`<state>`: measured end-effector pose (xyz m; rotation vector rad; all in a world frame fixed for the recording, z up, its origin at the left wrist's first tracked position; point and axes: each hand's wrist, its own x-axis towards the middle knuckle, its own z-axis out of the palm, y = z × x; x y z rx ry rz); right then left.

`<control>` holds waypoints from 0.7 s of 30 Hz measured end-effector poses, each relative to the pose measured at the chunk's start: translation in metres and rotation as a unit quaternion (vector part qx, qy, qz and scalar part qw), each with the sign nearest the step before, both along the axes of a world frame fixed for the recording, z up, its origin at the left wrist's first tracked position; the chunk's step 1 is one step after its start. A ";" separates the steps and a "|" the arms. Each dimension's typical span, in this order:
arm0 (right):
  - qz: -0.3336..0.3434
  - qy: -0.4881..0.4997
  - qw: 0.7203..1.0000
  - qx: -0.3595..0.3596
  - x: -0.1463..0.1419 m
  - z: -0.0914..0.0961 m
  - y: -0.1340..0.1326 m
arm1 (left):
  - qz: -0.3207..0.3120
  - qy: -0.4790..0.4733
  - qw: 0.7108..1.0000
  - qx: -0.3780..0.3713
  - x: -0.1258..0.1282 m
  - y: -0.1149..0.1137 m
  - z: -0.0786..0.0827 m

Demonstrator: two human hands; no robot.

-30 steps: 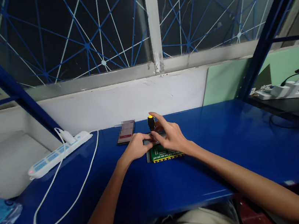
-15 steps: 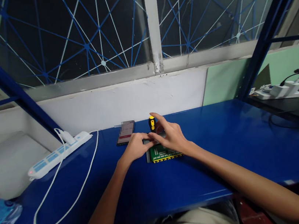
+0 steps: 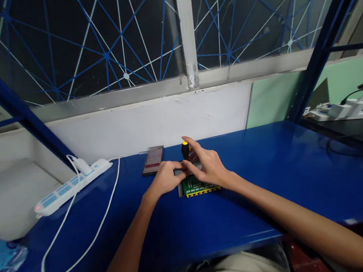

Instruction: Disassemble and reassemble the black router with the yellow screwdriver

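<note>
A black and yellow screwdriver [image 3: 186, 151] stands upright, handle up, over a green circuit board [image 3: 191, 183] with a yellow-marked front edge. My right hand [image 3: 207, 164] is on the screwdriver: the index fingertip presses on the top of the handle and the thumb reaches low towards the shaft. From the other side my left hand [image 3: 165, 178] has its thumb and index finger closed at the foot of the screwdriver. What those left fingers pinch is hidden, as are the screwdriver's tip and the far part of the board.
Behind my left hand a phone [image 3: 154, 163] lies on the blue table [image 3: 247, 217]. To the left are a white power strip [image 3: 74, 187] with a looping white cable [image 3: 108, 214] and a plastic packet [image 3: 3, 260]. White plugs [image 3: 340, 110] sit on a black surface at the right.
The screwdriver handle has turned: its yellow patches faced me before, and now mostly its black side shows. Both hands stay in nearly the same place.
</note>
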<state>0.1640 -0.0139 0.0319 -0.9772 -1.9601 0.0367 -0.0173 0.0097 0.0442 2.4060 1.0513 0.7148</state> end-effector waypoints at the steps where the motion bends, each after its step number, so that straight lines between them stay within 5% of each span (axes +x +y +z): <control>1: 0.001 0.000 1.000 0.003 0.000 0.000 0.000 | 0.002 0.003 1.000 0.003 0.000 0.000 0.000; 21: 0.008 -0.007 1.000 0.019 0.000 -0.001 0.001 | -0.008 -0.030 0.999 0.025 -0.002 0.006 -0.004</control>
